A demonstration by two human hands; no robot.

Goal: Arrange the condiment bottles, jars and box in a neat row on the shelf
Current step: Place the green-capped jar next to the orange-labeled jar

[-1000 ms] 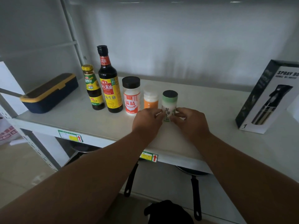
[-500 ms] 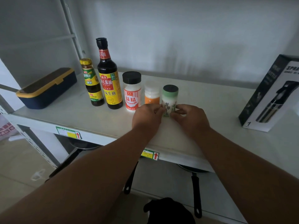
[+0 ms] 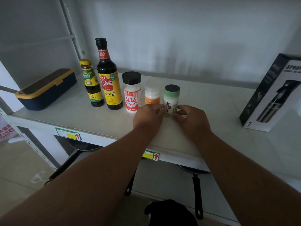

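Nothing but the camera view is shifting since 1 second ago: left hand [image 3: 149,117] and right hand [image 3: 192,119] are still pinching the upright green-capped jar [image 3: 171,99], standing just right of the orange jar [image 3: 152,95]. Well right, nearer the right hand, the spray bottle box [image 3: 270,95] is waiting.

The soy sauce bottle [image 3: 108,75] looks like glossy dark glass (paper label); the shelf [image 3: 211,111] is smooth, matt white.
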